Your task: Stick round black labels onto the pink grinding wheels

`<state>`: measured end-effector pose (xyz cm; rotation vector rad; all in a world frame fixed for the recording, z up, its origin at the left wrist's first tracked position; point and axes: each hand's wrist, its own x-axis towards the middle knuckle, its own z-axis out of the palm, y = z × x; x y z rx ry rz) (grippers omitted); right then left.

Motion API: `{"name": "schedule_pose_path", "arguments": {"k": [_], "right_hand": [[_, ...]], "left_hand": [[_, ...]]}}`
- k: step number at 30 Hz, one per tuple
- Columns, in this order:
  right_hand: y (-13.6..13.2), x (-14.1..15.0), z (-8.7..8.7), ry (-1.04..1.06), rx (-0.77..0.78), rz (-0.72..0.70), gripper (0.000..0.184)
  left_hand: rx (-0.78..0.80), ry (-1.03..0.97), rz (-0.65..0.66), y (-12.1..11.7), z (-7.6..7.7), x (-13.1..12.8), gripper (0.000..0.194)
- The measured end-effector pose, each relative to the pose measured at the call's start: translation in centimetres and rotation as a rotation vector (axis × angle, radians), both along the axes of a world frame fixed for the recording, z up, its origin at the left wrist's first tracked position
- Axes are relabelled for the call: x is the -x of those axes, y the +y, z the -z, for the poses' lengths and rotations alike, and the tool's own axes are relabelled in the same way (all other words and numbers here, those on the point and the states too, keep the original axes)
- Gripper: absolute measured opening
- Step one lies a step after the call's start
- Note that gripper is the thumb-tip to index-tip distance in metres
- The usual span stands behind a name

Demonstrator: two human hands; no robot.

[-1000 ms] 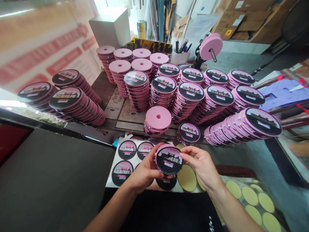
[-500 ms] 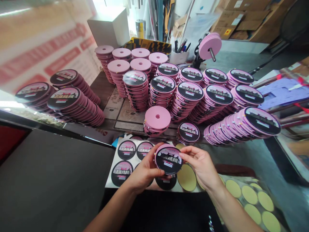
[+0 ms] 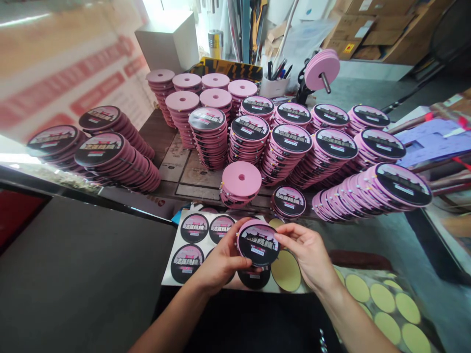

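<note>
My left hand (image 3: pixel 224 260) is closed round a pink foam line spool (image 3: pixel 253 223), with its thumb on the front near the lower edge. Over the spool's face lies a round black-and-pink sticker (image 3: pixel 259 245) with pale lettering. Thumb and fingertips of my right hand (image 3: pixel 305 250) pinch the sticker's upper right edge. Whether the sticker is pressed down all over cannot be made out. Directly below the hands is a sticker sheet (image 3: pixel 172 272) with several round labels, partly hidden by my left hand. Yellowish blank circles (image 3: pixel 286 272) show at its right.
Stacks of labelled pink spools (image 3: pixel 290 139) stand across the table (image 3: pixel 191 191). Plain-topped stacks (image 3: pixel 182 100) are at the back left. A short plain stack (image 3: pixel 242 179) and a low labelled stack (image 3: pixel 289 201) stand nearest the hands. Behind are a pen holder (image 3: pixel 274 87) and spools on a spindle (image 3: pixel 322 68).
Both hands keep nearly the same hold on the spool and sticker. The whole view has shifted very slightly; nothing else visibly moved.
</note>
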<state>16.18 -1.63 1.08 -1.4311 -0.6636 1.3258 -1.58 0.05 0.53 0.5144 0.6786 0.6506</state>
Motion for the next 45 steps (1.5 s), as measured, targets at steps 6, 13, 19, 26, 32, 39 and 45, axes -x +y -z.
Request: {"name": "schedule_pose_path", "arguments": {"k": [6,13,19,26,32,39,45], "right_hand": [[-0.1,-0.1,0.3,-0.033,-0.015,0.0,0.019],[-0.3,0.3,0.3,-0.134,-0.063,0.03,0.015],[-0.3,0.7,0.2,-0.177,-0.087,0.062,0.015],[-0.3,0.9,0.1,-0.239,-0.111,0.066,0.014],[-0.5,1.0,0.5,-0.298,-0.119,0.057,0.012],[-0.3,1.0,-0.2,-0.664,-0.163,-0.002,0.007],[-0.5,1.0,0.6,-0.473,-0.077,-0.102,0.037]], "left_hand": [[-0.009,0.017,-0.005,-0.1,-0.1,0.0,0.078],[-0.067,0.035,-0.064,-0.4,-0.2,-0.2,0.075],[-0.083,0.073,-0.06,-0.5,-0.7,-0.3,0.075],[-0.119,0.113,-0.075,-0.7,-0.9,-0.4,0.072],[-0.146,0.15,-0.13,-0.9,-1.0,-0.6,0.062],[-0.338,0.275,-0.166,-1.4,-0.7,-1.0,0.053],[-0.263,0.419,-0.267,-0.9,0.0,-2.1,0.038]]}}
